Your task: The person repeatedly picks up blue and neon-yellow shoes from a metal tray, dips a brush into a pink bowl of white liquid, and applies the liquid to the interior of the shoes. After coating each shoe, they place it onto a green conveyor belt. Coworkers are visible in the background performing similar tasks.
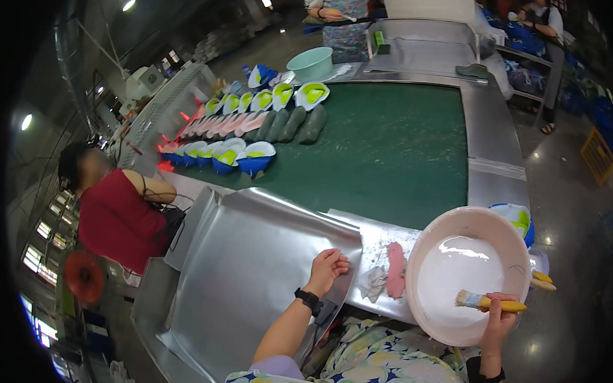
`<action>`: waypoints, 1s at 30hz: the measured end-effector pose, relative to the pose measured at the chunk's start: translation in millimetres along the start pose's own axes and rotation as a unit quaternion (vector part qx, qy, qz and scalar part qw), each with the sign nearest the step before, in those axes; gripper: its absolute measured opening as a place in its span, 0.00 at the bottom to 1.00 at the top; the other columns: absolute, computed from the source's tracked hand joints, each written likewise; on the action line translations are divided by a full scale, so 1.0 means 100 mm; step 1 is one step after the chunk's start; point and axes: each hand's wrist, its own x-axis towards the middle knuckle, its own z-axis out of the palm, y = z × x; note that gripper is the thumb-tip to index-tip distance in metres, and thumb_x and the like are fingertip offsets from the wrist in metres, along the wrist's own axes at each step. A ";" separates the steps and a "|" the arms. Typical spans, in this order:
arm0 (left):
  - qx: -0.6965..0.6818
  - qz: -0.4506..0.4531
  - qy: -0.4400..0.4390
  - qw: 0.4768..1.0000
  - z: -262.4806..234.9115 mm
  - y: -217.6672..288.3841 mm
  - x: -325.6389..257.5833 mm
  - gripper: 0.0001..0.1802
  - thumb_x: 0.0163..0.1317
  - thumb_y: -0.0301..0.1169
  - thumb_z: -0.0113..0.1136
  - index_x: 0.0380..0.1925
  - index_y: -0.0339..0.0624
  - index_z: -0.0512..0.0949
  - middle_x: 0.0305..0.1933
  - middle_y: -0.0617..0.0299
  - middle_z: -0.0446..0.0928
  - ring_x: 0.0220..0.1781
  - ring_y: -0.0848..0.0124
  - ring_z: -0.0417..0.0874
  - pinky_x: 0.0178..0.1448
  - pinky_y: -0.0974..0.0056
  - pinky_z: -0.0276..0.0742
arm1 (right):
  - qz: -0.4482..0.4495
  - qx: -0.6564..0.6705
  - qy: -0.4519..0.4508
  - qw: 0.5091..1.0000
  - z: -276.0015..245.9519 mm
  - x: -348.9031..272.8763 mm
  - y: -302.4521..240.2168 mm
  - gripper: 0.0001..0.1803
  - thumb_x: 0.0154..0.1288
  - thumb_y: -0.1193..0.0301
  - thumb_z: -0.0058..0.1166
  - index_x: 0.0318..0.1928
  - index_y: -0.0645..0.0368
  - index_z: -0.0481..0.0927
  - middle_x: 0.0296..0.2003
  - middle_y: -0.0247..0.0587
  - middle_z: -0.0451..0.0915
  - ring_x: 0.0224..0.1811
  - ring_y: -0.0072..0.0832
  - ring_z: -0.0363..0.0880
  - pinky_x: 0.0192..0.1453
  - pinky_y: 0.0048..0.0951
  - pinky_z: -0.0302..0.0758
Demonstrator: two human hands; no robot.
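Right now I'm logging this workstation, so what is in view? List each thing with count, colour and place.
basin: one, pale pink, holding white liquid, lower right
brush: one, yellow handle, over the basin
pink sole piece: one, on the metal ledge left of the basin
rag: one, whitish, beside the sole piece
metal sheet: one, silver, centre
conveyor belt: one, green
shoe parts: rows, blue, yellow-green, pink, grey, on the belt's left
bowl: one, pale green, far end
left hand: resting on the metal sheet's edge
right hand: gripping the brush

A green conveyor belt carries rows of shoe soles at its far-left end.
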 end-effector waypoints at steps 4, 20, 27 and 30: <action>0.003 0.003 0.014 1.000 -0.07 0.02 -0.05 0.11 0.71 0.31 0.57 0.48 0.37 0.72 0.37 0.53 0.80 0.33 0.66 0.84 0.39 0.64 0.84 | 0.011 -0.007 -0.006 1.000 0.03 0.00 -0.01 0.08 0.72 0.70 0.54 0.44 0.58 0.69 0.42 0.40 0.77 0.41 0.22 0.76 0.45 0.24 0.77; 0.014 0.005 0.022 1.000 -0.05 0.00 -0.04 0.11 0.71 0.31 0.56 0.47 0.37 0.72 0.37 0.53 0.80 0.32 0.67 0.83 0.39 0.65 0.83 | 0.001 -0.034 0.003 0.999 0.05 -0.01 -0.04 0.08 0.72 0.72 0.53 0.47 0.62 0.74 0.46 0.40 0.77 0.46 0.23 0.77 0.49 0.23 0.77; 0.008 0.008 0.000 1.000 -0.03 -0.06 0.04 0.10 0.70 0.30 0.57 0.46 0.37 0.73 0.35 0.54 0.79 0.33 0.66 0.83 0.39 0.63 0.83 | -0.101 -0.057 0.018 0.993 -0.01 0.00 0.04 0.06 0.68 0.78 0.56 0.44 0.63 0.77 0.46 0.41 0.78 0.46 0.27 0.78 0.54 0.26 0.75; 0.013 0.018 0.010 1.000 -0.04 -0.08 0.03 0.09 0.69 0.29 0.58 0.45 0.38 0.73 0.32 0.57 0.78 0.33 0.66 0.81 0.37 0.64 0.82 | -0.101 -0.078 0.007 0.992 0.02 0.01 0.02 0.07 0.63 0.82 0.59 0.42 0.62 0.78 0.45 0.42 0.79 0.46 0.29 0.79 0.55 0.27 0.74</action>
